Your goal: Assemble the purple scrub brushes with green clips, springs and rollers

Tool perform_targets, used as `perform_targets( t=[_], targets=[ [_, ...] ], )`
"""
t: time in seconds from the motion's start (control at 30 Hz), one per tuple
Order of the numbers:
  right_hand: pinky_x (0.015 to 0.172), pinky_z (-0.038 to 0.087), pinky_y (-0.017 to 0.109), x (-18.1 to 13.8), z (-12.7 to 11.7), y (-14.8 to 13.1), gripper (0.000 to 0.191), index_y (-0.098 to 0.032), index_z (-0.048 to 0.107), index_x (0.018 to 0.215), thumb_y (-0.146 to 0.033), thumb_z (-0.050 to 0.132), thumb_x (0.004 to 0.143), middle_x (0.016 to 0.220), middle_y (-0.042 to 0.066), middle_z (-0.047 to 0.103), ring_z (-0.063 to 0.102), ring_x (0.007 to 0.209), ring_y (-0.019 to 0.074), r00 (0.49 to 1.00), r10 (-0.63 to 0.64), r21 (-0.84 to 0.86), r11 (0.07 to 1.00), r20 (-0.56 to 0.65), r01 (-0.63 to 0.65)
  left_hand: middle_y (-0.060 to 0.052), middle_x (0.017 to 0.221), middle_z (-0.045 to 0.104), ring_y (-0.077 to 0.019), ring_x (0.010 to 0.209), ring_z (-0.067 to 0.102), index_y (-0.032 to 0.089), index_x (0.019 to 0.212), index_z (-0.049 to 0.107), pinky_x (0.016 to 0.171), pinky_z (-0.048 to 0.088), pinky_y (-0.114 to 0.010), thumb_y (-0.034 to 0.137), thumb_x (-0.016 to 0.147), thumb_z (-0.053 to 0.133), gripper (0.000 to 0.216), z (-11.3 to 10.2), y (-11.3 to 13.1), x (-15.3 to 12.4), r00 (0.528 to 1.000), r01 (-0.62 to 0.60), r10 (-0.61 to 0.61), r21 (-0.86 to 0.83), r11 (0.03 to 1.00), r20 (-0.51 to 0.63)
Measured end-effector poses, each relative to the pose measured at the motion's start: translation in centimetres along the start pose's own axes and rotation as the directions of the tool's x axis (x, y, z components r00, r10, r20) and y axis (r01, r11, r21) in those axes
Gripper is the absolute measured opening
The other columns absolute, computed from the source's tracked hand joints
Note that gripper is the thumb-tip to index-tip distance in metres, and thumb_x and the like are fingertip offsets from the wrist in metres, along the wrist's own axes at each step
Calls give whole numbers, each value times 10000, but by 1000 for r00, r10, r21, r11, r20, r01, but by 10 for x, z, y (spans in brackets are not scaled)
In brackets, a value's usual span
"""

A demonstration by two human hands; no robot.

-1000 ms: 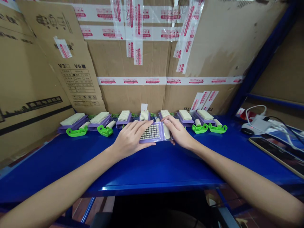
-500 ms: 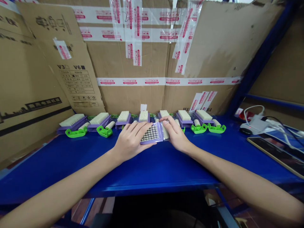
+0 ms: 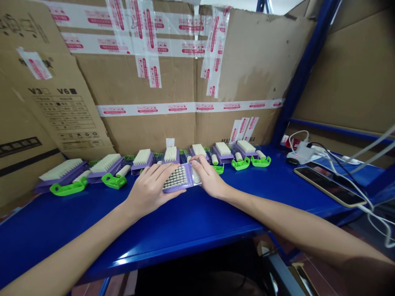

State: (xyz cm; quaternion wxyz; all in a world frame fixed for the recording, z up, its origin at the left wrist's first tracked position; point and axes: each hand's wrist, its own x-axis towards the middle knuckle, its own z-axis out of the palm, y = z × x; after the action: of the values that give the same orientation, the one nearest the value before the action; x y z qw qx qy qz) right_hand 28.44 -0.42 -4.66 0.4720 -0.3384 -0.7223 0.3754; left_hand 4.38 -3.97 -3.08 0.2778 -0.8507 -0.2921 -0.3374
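Between my hands is a purple-backed sponge block [image 3: 175,179], its nubbed cream and grey face turned toward me. My left hand [image 3: 148,187] grips its left end, fingers over the top edge and thumb along the bottom. At the block's right end is a clear plastic piece [image 3: 195,176], which my right hand [image 3: 210,177] pinches with its thumb; the fingers behind are partly hidden. Both hands are above the blue table [image 3: 191,218]. Behind them stand similar purple sponge blocks in a row, such as this one [image 3: 170,154], with cream ridges facing up.
Bright green curved clips [image 3: 114,181] and cream rollers [image 3: 123,170] lie beside the row. A phone [image 3: 328,186], a white power strip [image 3: 304,151] and loose cables are at the right. Cardboard panels [image 3: 173,90] close off the back, and a blue post [image 3: 304,70] rises at the right.
The camera has turned to the right, so the scene sits further left and more cables show. Both hands keep their hold on the block, with little visible change in grip.
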Motion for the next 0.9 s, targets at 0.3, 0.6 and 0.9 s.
perform_targets(
  t=[0.3,0.6,0.9],
  targets=[
    [648,480,305,2,-3,-1,365,-283,553,1221,-608,430,1109,924,18,619,590,794,196,997,19,24,1000,69,-20,-188,1298,789,-377,1117,779,153,1481,575,971,613,-522,510,971,786,657,-2,-3,2,997,-71,72,43,997,-37],
    [819,474,352,-1,1,-4,308,-260,579,1211,-516,430,1127,998,10,639,593,871,200,994,-77,-8,997,-83,77,-188,1290,787,-381,1103,776,149,1429,618,967,611,-525,484,955,806,610,-3,5,6,999,-14,17,73,997,-41],
    [698,494,324,1,-4,-8,354,-270,575,1202,-590,463,1097,935,18,613,586,813,205,999,-30,44,999,-28,31,-187,1295,784,-373,1136,775,157,1438,614,993,621,-522,498,942,825,638,-3,2,7,998,-3,6,37,999,-70]
  ],
)
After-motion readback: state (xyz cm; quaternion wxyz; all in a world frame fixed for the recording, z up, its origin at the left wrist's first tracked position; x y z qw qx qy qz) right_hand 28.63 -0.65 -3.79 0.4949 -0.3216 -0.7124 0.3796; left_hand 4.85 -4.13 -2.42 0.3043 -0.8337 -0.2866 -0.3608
